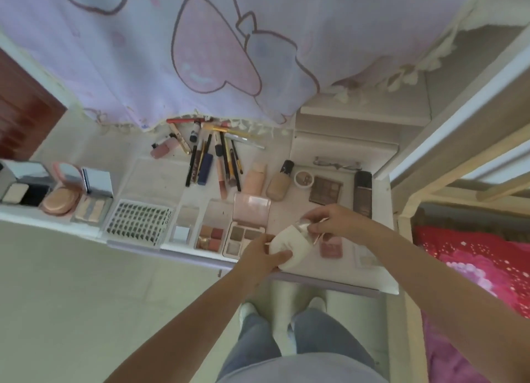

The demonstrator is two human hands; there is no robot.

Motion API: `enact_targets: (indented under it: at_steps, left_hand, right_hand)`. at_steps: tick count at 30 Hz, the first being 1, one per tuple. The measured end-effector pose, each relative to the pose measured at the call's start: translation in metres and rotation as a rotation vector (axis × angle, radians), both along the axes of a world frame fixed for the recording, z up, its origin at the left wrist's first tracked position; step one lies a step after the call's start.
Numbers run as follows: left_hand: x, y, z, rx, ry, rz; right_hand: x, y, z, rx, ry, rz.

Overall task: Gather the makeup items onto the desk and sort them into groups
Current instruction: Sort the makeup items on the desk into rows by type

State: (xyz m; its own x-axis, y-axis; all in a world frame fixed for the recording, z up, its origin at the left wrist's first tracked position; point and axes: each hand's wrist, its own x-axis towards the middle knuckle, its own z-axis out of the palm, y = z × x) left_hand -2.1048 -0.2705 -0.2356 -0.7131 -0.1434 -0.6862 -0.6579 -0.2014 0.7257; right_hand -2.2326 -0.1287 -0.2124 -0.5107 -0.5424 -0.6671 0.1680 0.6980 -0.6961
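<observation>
Hands: the left hand (262, 255) reaches in from lower left, forearm extended, fingers and thumb curled around the lower body of a cream-white rounded container (289, 246) held above the front edge of the desk (384, 276). The right hand (334, 220) comes from the right, wrist bent, fingertips pinching the container's clear, glossy top end. Whether that top is a cap or a lid cannot be told.

Desk contents, left to right. Three open mirrored compacts: a dark rectangular one (23, 186), a round pink one (61, 194) and a silver square one (93, 200), all with pale pressed powder. One flat tray of false lashes (137, 220), dark tufts in rows under clear plastic. One small clear case (183, 225). One clear-lidded palette with red-brown pans (210, 235). One pink-lidded eyeshadow palette (246, 227), open, partly covered by the left hand.

Behind these: a loose heap of pencils, brushes and slim tubes (212, 159); exact count cannot be told. One pink bottle (163, 148) lies at its left. Two soft squeeze tubes follow, peach (254, 179) and beige with a black cap (279, 181). Then one small round pot (304, 178), one brown multi-pan palette (325, 189) and one tall dark bottle (362, 192).

A lilac printed curtain (172, 52) hangs behind the desk.
</observation>
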Motion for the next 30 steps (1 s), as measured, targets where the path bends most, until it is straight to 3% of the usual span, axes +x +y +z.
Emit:
enact_targets:
  at_steps: [6, 9, 17, 24, 30]
  left_hand:
    - [0.014, 0.037, -0.030, -0.010, -0.083, 0.276]
    - [0.014, 0.054, -0.040, -0.026, -0.129, 0.459]
    - [0.005, 0.079, -0.054, -0.286, -0.181, 0.676]
    - [-0.003, 0.079, -0.050, -0.399, -0.217, 0.679]
    - [0.012, 0.094, -0.048, -0.631, -0.251, 0.512]
  right_hand:
    - [-0.015, -0.009, -0.038, 0.078, 0.189, 0.300]
    - [-0.019, -0.014, -0.055, 0.053, 0.230, 0.342]
    - [-0.025, -0.028, -0.073, 0.024, 0.370, 0.543]
    - [-0.038, -0.021, -0.070, 0.009, 0.402, 0.493]
    - [-0.045, 0.043, -0.061, 0.136, 0.699, 0.896]
